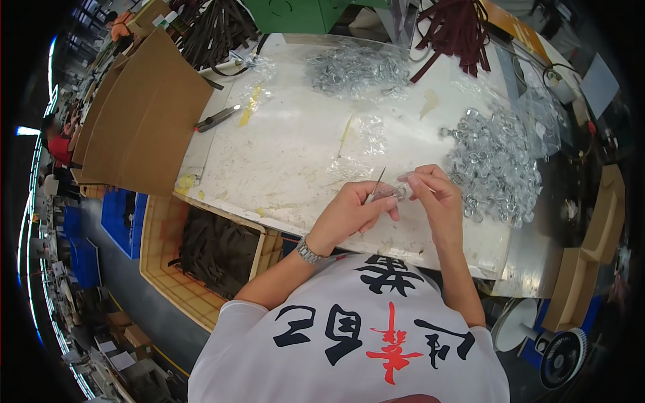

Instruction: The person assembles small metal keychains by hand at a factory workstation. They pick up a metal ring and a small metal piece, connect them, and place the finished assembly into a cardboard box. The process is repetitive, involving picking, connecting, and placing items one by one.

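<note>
Both my hands meet over the near edge of the white table (282, 161). My left hand (351, 213), with a metal watch on its wrist, is closed, and a thin pointed tool (379, 183) sticks up from its fingers. Between the two hands is a small clear plastic bag (402, 191) with a shiny metal piece in it. My right hand (435, 195) pinches at this bag with thumb and fingers. To the right lies a big heap of small bagged metal hooks or rings (494, 164). A second heap of clear bagged pieces (356, 70) lies at the far side.
A utility knife (218, 119) lies at the left, near a standing cardboard sheet (144, 114). Dark straps (215, 37) and maroon straps (457, 33) hang beyond. A green box (292, 15) stands at the back. Below left is a yellow crate (171, 269); a fan (563, 359) stands low right.
</note>
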Demonstrator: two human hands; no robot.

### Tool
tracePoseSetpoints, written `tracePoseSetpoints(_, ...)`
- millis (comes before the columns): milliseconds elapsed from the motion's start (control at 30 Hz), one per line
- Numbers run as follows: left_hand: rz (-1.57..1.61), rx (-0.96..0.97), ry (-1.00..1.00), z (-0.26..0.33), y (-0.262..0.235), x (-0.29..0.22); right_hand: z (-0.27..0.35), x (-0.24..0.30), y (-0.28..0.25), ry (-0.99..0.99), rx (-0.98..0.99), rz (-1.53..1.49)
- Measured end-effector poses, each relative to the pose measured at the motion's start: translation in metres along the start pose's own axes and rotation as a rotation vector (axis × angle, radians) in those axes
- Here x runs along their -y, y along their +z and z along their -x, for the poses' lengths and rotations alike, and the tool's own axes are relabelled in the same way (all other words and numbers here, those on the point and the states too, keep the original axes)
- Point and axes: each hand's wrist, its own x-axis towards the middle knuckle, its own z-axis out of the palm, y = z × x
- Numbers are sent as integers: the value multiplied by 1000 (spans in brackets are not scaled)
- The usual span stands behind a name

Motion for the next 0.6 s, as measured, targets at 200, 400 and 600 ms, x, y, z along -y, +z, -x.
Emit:
tracePoseSetpoints(200, -26, -25, 30, 1, -2, -2, 0, 6, -2, 128, -118, -185)
tracePoseSetpoints(400, -249, -71, 84, 1, -8, -11, 9, -13, 13, 213, 22, -335)
tracePoseSetpoints(600, -175, -227, 176, 9, -26, -12, 2, -10, 4, 292, -50, -434)
